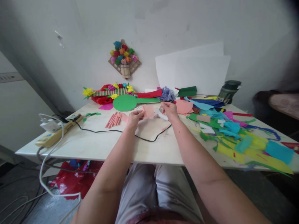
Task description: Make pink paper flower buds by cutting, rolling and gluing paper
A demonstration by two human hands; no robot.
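Note:
Between my hands, over the middle of the white table [105, 143], is a small piece of peach-pink crepe paper [149, 111]. My left hand [135, 119] pinches its left edge. My right hand [170, 111] is raised to the right of the paper, fingertips pressed together; whatever they hold, if anything, is too small to make out. Just below and left of that hand lies a white glue gun [161, 115], partly hidden, with a black cord [149, 140] near it. Several peach-pink rolled paper sticks [113, 120] lie left of my left hand, beside a flat pink strip [124, 117].
A green paddle-shaped board [125, 103] and a flower-decorated piece [109, 92] lie behind. Colourful paper scraps [233, 133] cover the right side, with a dark bottle [229, 91] at the back. A power strip [58, 130] with a white charger [49, 125] sits on the left edge.

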